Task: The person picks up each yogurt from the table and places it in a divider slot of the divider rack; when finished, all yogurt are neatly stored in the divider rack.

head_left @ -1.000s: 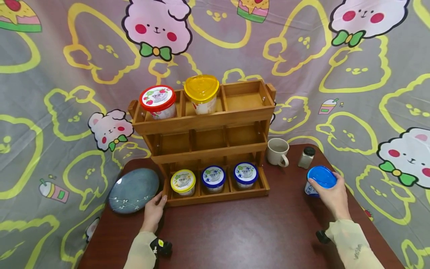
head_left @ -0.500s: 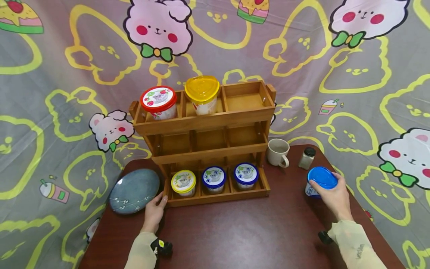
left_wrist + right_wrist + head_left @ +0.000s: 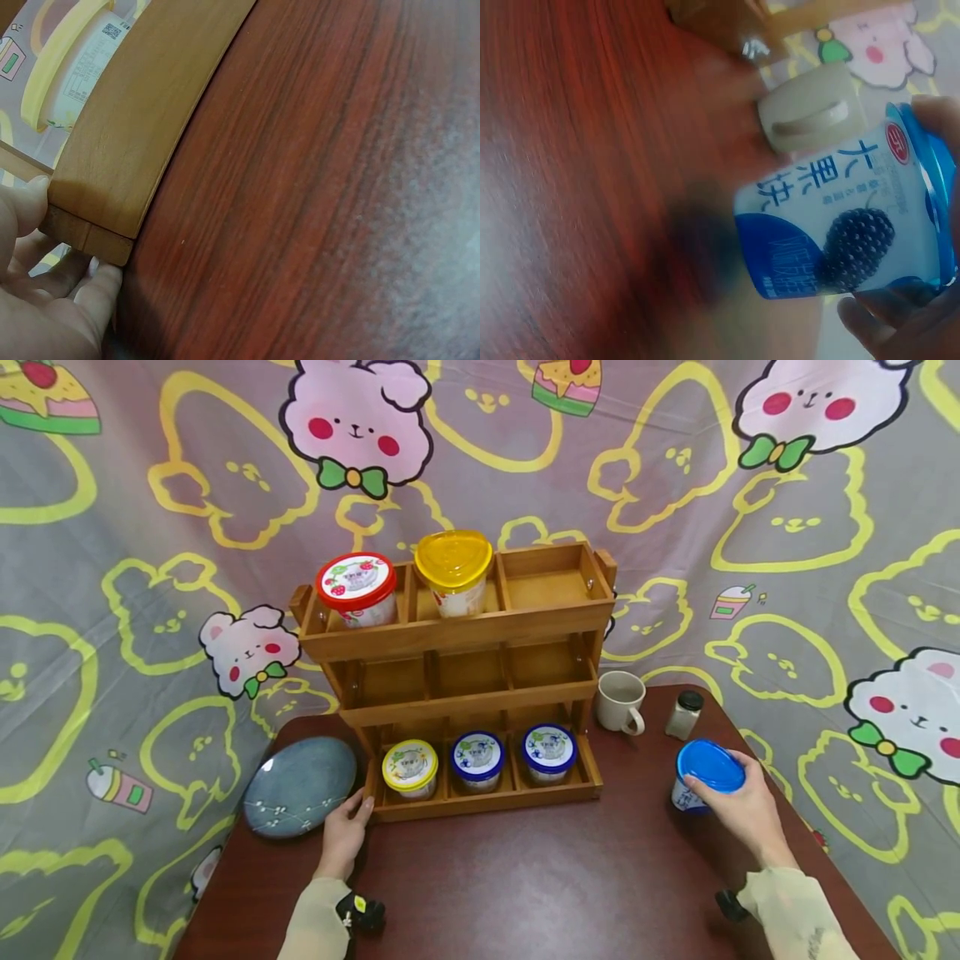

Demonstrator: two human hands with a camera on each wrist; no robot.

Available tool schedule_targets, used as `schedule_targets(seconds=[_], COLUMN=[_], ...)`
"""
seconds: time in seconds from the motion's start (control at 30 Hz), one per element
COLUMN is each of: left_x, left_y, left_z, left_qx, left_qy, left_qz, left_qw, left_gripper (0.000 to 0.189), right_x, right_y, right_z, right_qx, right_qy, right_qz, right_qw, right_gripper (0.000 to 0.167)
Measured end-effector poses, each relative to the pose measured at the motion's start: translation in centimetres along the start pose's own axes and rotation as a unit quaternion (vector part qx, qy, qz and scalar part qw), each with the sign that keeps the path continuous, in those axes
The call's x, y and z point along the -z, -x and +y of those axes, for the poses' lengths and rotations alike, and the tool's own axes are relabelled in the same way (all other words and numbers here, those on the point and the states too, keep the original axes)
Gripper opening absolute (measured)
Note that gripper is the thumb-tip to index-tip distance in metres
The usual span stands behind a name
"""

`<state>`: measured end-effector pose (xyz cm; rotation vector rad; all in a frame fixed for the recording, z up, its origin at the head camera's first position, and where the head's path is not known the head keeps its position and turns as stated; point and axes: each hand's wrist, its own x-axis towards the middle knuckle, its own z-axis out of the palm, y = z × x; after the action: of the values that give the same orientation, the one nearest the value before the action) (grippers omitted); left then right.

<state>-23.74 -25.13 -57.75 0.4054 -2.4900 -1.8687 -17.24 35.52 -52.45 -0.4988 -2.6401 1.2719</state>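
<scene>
My right hand [image 3: 744, 814] grips a blue-lidded yogurt cup [image 3: 691, 795] around its rim, thumb on the near side. Its white label with a blackberry picture [image 3: 859, 244] faces the right wrist camera, and its base appears off the table over a blurred shadow. At the left, my left hand [image 3: 345, 837] holds the lower corner of a three-tier wooden rack [image 3: 487, 807]. In the left wrist view the thumb [image 3: 30, 202] and fingers lie about the rack's end [image 3: 86, 236]. Three tubs, one yellow-lidded [image 3: 410, 765] and two blue-lidded [image 3: 477, 757], fill the bottom tier.
On the top tier stand a red-lidded tub [image 3: 357, 587] and a yellow-lidded cup [image 3: 454, 568]. A grey-blue plate [image 3: 300, 785] lies left of the rack. Right of it are a beige mug [image 3: 618, 700] and a black-capped jar [image 3: 684, 714]. A patterned cloth [image 3: 675, 510] hangs behind.
My right hand has shifted slightly left and toward me with the yogurt cup, which now tilts a little. My left hand stays on the rack.
</scene>
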Motion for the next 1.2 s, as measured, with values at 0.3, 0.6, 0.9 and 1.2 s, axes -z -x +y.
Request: schedule_targets(seconds=[0.3,0.6,0.9,1.2], left_x=[0.0,-0.1,-0.1,-0.1], left_y=[-0.1,-0.2,-0.2,-0.2], left_z=[-0.3,-0.2,-0.4,-0.4], left_qx=[-0.009,-0.006,-0.006,-0.015], left_qy=[0.001,0.004,0.005,0.009], left_qz=[0.0,0.003,0.001,0.004], left_qw=[1.0,1.0,1.0,0.9998], left_gripper=[0.053,0.053,0.053,0.051], right_x=[0.1,0.8,1.9,3.7], right_y=[1.9,3.5,4.5,4.8], right_z=[-2.6,-5.7,-8.9,-12.9], right_qx=[0.056,0.132,0.206,0.259], right_qy=[0.023,0.043,0.028,0.011], right_qz=[-0.034,-0.075,-0.107,-0.127], right_qw=[0.9976,0.9874,0.9723,0.9575], right_gripper=[0.101,0.096,0.089,0.088])
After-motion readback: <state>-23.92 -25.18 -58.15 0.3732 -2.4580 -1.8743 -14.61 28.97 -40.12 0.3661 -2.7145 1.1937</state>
